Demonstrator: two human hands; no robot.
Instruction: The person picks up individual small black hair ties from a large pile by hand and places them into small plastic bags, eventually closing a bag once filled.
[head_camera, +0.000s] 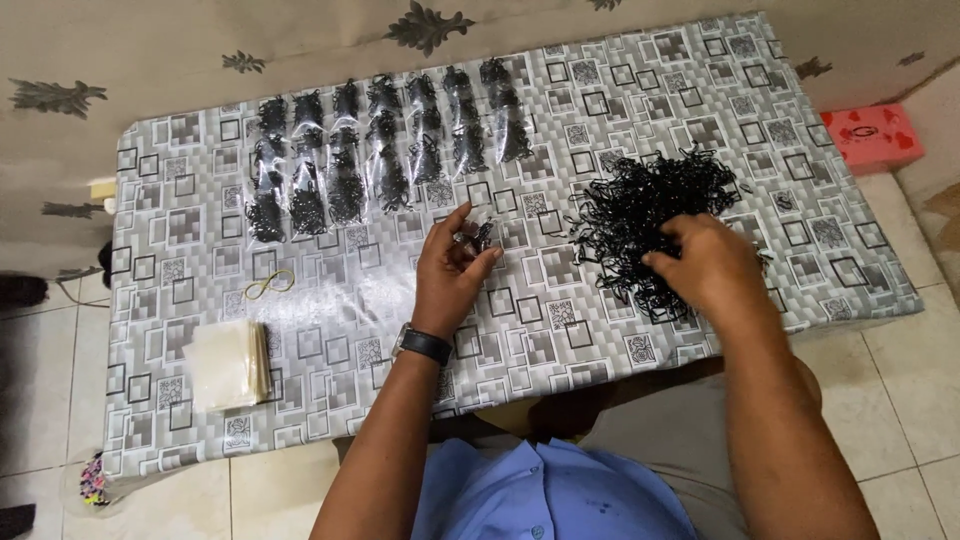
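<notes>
Grey patterned cloth covers the low table (180, 215) on pale tiles. At centre, the left hand (452, 268) pinches a small clear packet (483, 234) of black bands. Right of centre, the right hand (705, 262), fingers curled, digs into the loose black band heap (640, 205). Filled packets (385, 150) line the upper left; empty bags (228, 362) lie lower left.

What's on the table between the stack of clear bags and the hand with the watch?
In the head view, only a yellowish rubber band lies between the stack of clear bags and the left hand, on the patterned tablecloth.
</notes>
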